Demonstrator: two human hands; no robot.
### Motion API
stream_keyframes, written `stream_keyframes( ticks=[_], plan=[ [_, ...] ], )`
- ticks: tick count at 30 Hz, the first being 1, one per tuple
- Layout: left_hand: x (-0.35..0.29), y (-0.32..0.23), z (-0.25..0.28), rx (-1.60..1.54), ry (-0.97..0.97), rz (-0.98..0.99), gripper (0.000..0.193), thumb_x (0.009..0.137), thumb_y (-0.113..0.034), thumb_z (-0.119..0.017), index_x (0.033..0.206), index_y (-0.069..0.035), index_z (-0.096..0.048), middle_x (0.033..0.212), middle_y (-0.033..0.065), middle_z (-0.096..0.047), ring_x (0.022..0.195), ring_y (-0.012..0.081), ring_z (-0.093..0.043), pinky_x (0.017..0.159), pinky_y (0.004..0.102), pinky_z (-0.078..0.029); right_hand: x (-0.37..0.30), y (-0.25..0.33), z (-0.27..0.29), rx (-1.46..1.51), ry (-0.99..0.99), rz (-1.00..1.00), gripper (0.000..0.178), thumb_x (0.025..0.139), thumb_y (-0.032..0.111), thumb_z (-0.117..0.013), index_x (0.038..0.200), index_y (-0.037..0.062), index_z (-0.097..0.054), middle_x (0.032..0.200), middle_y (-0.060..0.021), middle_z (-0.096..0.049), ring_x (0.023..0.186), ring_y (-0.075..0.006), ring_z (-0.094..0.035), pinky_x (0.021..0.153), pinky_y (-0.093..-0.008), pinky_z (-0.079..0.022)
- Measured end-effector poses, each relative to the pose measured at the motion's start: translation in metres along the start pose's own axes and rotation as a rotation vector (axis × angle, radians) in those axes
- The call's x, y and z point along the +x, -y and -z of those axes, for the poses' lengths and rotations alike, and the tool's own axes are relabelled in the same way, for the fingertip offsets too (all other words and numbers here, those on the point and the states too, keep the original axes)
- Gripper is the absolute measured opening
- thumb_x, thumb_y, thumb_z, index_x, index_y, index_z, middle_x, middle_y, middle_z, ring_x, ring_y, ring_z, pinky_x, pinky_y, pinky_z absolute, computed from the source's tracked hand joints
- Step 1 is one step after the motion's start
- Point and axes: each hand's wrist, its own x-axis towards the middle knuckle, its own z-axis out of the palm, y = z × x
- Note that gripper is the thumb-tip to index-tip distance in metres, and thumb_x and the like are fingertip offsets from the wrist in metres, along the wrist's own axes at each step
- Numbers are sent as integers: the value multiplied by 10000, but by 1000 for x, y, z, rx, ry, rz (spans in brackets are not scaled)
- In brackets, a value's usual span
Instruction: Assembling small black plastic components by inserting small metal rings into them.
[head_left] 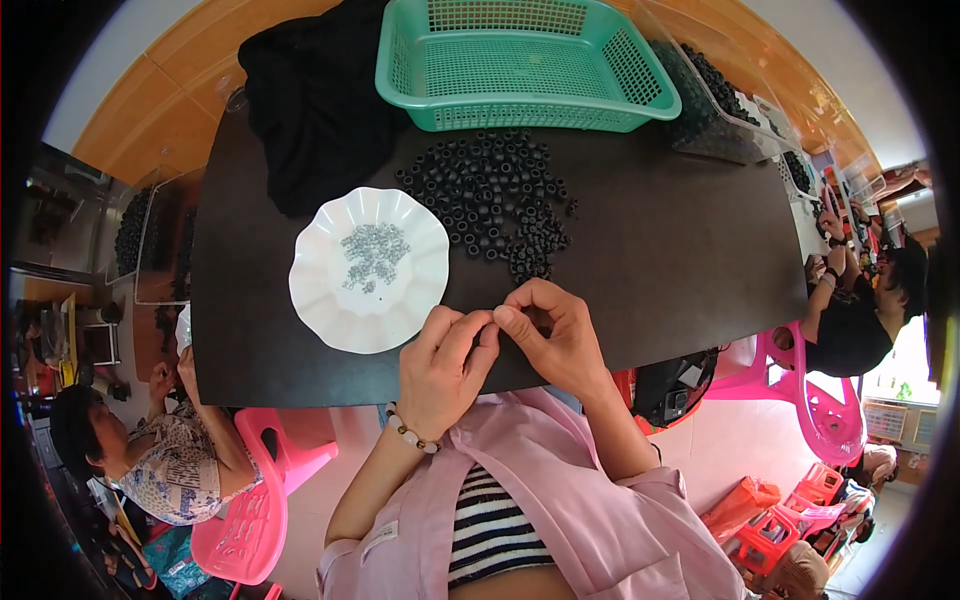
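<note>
My left hand and my right hand meet at the fingertips above the near edge of the dark table. Thumbs and forefingers of both are pinched together. Whatever they grip is hidden or too small to make out. Just beyond them lies a loose pile of small black ring-shaped pieces, bigger ones at the back and smaller ones toward me. Left of the pile, a white scalloped plate carries a heap of tiny clear pieces.
A green mesh basket stands at the far edge, with black cloth to its left. Clear bins of black pieces stand at far right and left. Co-workers sit left and right. Pink chairs flank me.
</note>
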Motion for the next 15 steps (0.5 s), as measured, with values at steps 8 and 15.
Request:
stream_keyframes(
  ticks=[8, 15],
  plan=[
    [5, 6, -2, 111, 139, -80, 164, 841, -56, -673, 990, -38, -605, 823, 94, -538, 547, 236, -555, 469, 336, -435, 0, -3, 3, -15, 32, 63, 120, 896, 93, -636, 841, -11, -613, 765, -55, -566, 684, -132, -500, 608, -263, -416],
    [1, 14, -4, 89, 226, -137, 44, 896, -58, -564, 921, -26, -547, 792, 125, -512, 574, 320, -543, 486, 399, -431, -3, -1, -2, 66, 90, 53, 116, 910, 78, -602, 845, -18, -595, 764, -65, -558, 712, -153, -488, 627, -278, -410]
  ],
)
